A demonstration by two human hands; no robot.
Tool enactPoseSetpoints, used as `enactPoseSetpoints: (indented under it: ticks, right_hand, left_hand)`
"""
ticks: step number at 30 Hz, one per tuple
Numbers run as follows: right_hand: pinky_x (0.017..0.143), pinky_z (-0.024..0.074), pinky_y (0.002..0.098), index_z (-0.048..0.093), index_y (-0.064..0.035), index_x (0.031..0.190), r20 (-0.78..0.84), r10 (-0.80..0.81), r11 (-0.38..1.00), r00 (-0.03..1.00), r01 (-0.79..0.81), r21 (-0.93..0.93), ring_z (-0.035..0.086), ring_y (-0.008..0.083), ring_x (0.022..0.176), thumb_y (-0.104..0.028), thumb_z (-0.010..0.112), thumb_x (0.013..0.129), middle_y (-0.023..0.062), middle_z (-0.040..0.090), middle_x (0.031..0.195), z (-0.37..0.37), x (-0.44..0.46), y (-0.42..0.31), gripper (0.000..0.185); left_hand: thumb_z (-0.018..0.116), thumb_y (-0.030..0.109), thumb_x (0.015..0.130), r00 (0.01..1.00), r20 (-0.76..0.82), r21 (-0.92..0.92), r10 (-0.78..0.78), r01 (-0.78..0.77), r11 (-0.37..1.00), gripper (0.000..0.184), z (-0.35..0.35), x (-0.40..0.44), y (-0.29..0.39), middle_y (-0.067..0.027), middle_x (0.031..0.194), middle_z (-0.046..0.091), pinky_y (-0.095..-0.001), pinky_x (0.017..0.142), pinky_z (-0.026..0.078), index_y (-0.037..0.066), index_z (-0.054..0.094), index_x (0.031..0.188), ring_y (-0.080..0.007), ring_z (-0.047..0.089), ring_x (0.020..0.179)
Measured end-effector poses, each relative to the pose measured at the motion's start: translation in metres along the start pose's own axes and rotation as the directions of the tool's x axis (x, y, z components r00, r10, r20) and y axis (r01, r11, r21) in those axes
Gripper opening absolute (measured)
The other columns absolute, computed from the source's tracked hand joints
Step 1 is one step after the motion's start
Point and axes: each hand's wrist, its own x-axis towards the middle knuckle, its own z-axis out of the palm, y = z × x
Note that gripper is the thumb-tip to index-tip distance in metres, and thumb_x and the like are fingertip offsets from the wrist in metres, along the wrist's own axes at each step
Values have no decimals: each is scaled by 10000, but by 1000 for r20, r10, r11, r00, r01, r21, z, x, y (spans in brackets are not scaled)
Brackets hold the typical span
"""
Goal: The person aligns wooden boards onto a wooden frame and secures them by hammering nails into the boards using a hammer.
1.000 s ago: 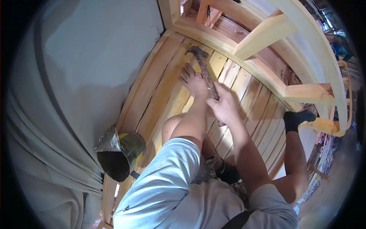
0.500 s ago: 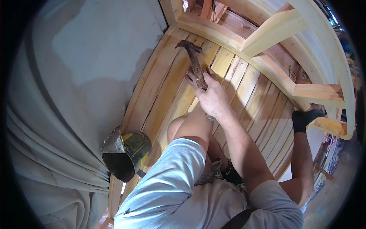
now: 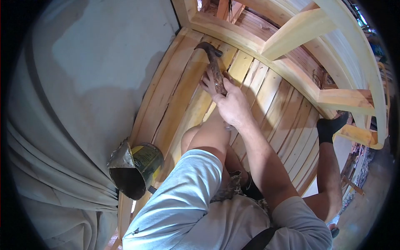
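Note:
My right hand [image 3: 234, 106] is wrapped round the handle of a rusty claw hammer [image 3: 216, 71]. The hammer's head points away from me, above the wooden boards [image 3: 175, 100]. Just beyond it, my left hand [image 3: 207, 82] is low at the boards, partly covered by the hammer handle and my right hand. Its visible fingers are bent together; whatever they pinch, if anything, is hidden.
A cut-open metal can [image 3: 141, 164] lies tipped at the left edge of the boards, beside a draped grey cloth [image 3: 62, 175]. Wooden framing [image 3: 291, 37] curves along the top and right. My foot in a dark sock [image 3: 331, 127] rests by the frame.
The view has shifted slightly. The hammer is tilted a little more upright, its head slightly to the right relative to the boards. Both hands stay in nearly the same place.

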Motion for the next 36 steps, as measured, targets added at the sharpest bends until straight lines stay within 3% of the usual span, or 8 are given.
enactPoseSetpoints:
  ticks: [11, 14, 18, 19, 23, 24, 26, 36]
  right_hand:
    - [938, 508, 354, 537, 32, 1417, 61, -87, 976, 994, 73, 204, 695, 291, 999, -97, 618, 883, 226, 725, 1075, -13, -11, -7, 554]
    - [1014, 496, 364, 503, 112, 1386, 1, -114, 927, 993, 107, 359, 683, 309, 1150, -21, 563, 881, 225, 699, 1234, -2, -23, 24, 526]
    - [733, 549, 328, 484, 64, 1443, 97, 71, 847, 993, -111, 520, 644, 156, 863, -62, 603, 940, 113, 682, 966, -13, -51, 69, 532]
    - [677, 533, 317, 501, 43, 1419, 127, 29, 758, 991, -105, 644, 624, 141, 823, -66, 594, 949, 95, 661, 940, -14, -58, 85, 492]
    - [613, 516, 312, 545, -5, 1288, 189, 79, 320, 979, -204, 925, 604, 144, 775, -75, 560, 959, 71, 625, 944, -16, -81, 100, 337]
    - [613, 516, 312, 545, -5, 1288, 181, 82, 318, 980, -198, 927, 604, 144, 775, -75, 560, 959, 71, 625, 944, -16, -82, 101, 337]
    - [596, 507, 321, 544, -31, 1204, 313, 179, -32, 933, -312, 950, 603, 163, 768, -90, 528, 973, 86, 626, 996, -19, -78, 101, 239]
    - [566, 536, 368, 587, -41, 1042, 199, 437, 30, 877, -235, 971, 594, 156, 674, -144, 540, 1008, 55, 588, 813, 1, -31, -8, 118]
  left_hand:
    - [516, 361, 980, 1000, 1, 16, -21, 21, 1000, 487, -2, -1, 10, -130, 1569, 415, -621, 1220, 209, 75, 630, 1357, -379, 326, 1465]
    - [517, 363, 978, 999, 14, 27, -37, 37, 999, 491, -2, -2, 14, -127, 1563, 421, -619, 1219, 212, 76, 629, 1360, -378, 333, 1460]
    - [519, 359, 958, 993, 114, 76, -29, 20, 997, 443, -2, 1, 11, -127, 1539, 438, -606, 1221, 205, 49, 744, 1180, -363, 344, 1441]
    - [508, 352, 955, 998, 48, 26, -48, 47, 999, 444, 0, -1, 13, -131, 1550, 424, -595, 1223, 196, 12, 790, 996, -358, 323, 1455]
    - [527, 391, 943, 995, 95, 17, -23, 21, 1000, 488, -10, -2, 18, -139, 1562, 397, -600, 1218, 178, -9, 774, 1073, -394, 321, 1433]
    - [525, 387, 946, 997, 70, 38, -16, 13, 999, 485, -10, -3, 18, -136, 1559, 402, -598, 1217, 181, -12, 776, 1063, -392, 328, 1427]
    - [523, 382, 948, 999, 45, 55, -6, 3, 998, 483, -10, -3, 20, -134, 1555, 407, -595, 1216, 183, -14, 778, 1053, -391, 335, 1421]
    - [552, 321, 945, 1000, 8, -27, 1, 0, 1000, 402, -9, -4, 15, -164, 1508, 438, -634, 1204, 181, -4, 789, 957, -379, 352, 1428]
